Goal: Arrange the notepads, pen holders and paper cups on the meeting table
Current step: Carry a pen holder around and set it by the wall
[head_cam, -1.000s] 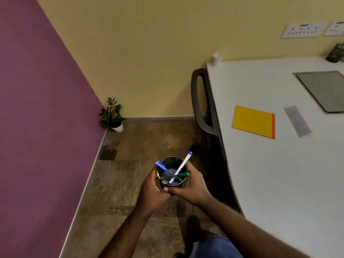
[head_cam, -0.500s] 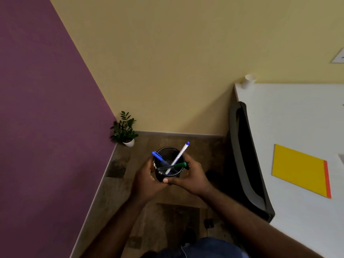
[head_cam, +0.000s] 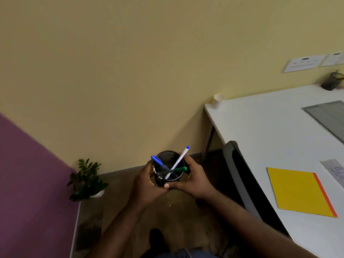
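Both hands wrap around a round black pen holder made of fine wire mesh, held up in the air over the brown floor, not on the table. The left hand curls around its left side and the right hand curls around its right side, thumb across the front. Three pens lean inside it: a blue pen, a long white pen with a blue cap, and a green pen. To the right is a black chair pushed up to the smooth white table. A flat yellow notepad (with an orange strip down one edge) lies on it. Farther back, a small white paper cup stands on the table's corner, and a second dark pen holder sits by the yellow wall. A little leafy plant in a white pot stands on the floor to the left.
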`<state>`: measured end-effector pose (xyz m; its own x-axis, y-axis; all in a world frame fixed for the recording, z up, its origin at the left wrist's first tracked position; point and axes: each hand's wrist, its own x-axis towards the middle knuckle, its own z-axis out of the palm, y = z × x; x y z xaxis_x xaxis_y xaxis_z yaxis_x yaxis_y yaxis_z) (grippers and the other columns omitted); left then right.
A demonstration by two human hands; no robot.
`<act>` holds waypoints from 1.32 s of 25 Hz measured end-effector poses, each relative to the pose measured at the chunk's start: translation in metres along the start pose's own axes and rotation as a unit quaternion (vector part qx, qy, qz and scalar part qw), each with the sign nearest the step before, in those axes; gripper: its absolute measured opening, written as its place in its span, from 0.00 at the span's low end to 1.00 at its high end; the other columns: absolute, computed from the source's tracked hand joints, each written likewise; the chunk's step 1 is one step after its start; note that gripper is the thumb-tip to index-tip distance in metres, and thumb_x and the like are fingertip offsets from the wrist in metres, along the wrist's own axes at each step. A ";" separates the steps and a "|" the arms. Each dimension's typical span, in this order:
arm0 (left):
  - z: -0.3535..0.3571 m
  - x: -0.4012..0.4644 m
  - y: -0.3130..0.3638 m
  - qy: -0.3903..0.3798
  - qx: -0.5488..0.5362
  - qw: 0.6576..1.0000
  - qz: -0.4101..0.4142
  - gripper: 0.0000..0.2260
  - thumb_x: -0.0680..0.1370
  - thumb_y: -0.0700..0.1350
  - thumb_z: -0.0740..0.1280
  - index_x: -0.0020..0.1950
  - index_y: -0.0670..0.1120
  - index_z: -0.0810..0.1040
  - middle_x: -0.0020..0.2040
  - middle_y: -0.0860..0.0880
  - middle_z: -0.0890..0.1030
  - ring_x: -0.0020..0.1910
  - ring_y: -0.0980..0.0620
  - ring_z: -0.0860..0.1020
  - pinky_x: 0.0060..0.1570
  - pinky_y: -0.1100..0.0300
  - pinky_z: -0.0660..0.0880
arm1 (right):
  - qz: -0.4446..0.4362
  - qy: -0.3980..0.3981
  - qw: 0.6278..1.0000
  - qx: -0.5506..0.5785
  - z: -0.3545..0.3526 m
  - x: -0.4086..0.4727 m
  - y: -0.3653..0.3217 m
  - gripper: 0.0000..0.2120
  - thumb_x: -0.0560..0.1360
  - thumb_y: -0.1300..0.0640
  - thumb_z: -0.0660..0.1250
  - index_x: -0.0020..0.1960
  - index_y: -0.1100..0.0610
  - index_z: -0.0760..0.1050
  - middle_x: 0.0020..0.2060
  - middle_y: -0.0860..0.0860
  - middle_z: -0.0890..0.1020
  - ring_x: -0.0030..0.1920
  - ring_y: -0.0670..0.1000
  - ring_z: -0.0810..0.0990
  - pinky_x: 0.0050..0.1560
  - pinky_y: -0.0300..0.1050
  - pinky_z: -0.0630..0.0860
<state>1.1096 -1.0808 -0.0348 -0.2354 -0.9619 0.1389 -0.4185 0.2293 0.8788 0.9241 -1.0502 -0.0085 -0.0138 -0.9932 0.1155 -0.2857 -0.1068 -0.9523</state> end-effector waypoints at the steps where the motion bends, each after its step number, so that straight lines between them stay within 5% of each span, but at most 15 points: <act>1: -0.001 0.023 -0.002 -0.018 0.003 1.000 0.012 0.32 0.60 0.52 0.78 0.62 0.64 0.73 0.51 0.63 0.83 0.50 0.64 0.82 0.47 0.61 0.81 | 0.006 0.017 1.000 0.002 -0.002 0.014 -0.001 0.39 0.58 0.52 0.84 0.66 0.48 0.72 0.58 0.41 0.81 0.59 0.42 0.80 0.62 0.45 0.77; 4: -0.001 0.092 -0.001 -0.080 0.008 0.994 0.068 0.31 0.60 0.54 0.77 0.60 0.69 0.71 0.52 0.66 0.82 0.50 0.67 0.80 0.45 0.72 0.77 | 0.010 0.080 0.997 -0.021 -0.014 0.055 -0.007 0.40 0.59 0.48 0.83 0.66 0.37 0.67 0.59 0.36 0.79 0.61 0.39 0.78 0.61 0.34 0.74; 7: 0.012 0.151 0.009 -0.146 0.000 0.984 0.101 0.32 0.60 0.54 0.78 0.60 0.71 0.71 0.53 0.71 0.79 0.51 0.69 0.79 0.47 0.76 0.74 | 0.031 0.142 0.989 -0.039 -0.034 0.086 -0.005 0.41 0.60 0.45 0.82 0.67 0.36 0.66 0.60 0.35 0.78 0.61 0.38 0.77 0.59 0.29 0.72; 15: 0.103 0.286 0.025 -0.267 -0.031 0.953 0.138 0.35 0.58 0.57 0.80 0.63 0.64 0.72 0.54 0.61 0.83 0.53 0.61 0.81 0.51 0.61 0.80 | 0.077 0.239 0.967 -0.029 -0.122 0.159 0.044 0.40 0.58 0.45 0.83 0.66 0.42 0.70 0.59 0.41 0.80 0.60 0.43 0.80 0.61 0.48 0.78; 21: 0.178 0.360 0.051 -0.351 -0.043 0.922 0.160 0.38 0.58 0.54 0.82 0.64 0.68 0.70 0.55 0.66 0.81 0.53 0.64 0.81 0.47 0.70 0.78 | 0.112 0.312 0.943 -0.033 -0.188 0.191 0.072 0.40 0.57 0.46 0.84 0.65 0.40 0.70 0.58 0.39 0.80 0.59 0.41 0.80 0.57 0.35 0.76; 26: 0.237 0.405 0.063 -0.423 -0.045 0.890 0.163 0.39 0.58 0.61 0.81 0.66 0.64 0.70 0.57 0.61 0.82 0.55 0.59 0.81 0.51 0.57 0.81 | 0.133 0.373 0.917 -0.041 -0.227 0.208 0.089 0.42 0.58 0.44 0.83 0.67 0.43 0.70 0.60 0.41 0.80 0.61 0.44 0.79 0.59 0.43 0.78; 33: 0.316 0.471 0.083 -0.515 -0.037 0.826 0.225 0.38 0.59 0.65 0.79 0.66 0.65 0.69 0.57 0.65 0.80 0.57 0.63 0.78 0.54 0.59 0.80 | 0.169 0.490 0.854 -0.050 -0.264 0.234 0.118 0.44 0.56 0.44 0.84 0.68 0.46 0.70 0.59 0.40 0.81 0.61 0.45 0.80 0.59 0.46 0.79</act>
<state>0.6865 -1.4673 -0.0404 -0.9903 -0.1358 0.0302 -0.0395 0.4826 0.8749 0.6347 -1.2832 -0.0192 -0.8927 -0.4458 0.0658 -0.1860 0.2317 -0.9548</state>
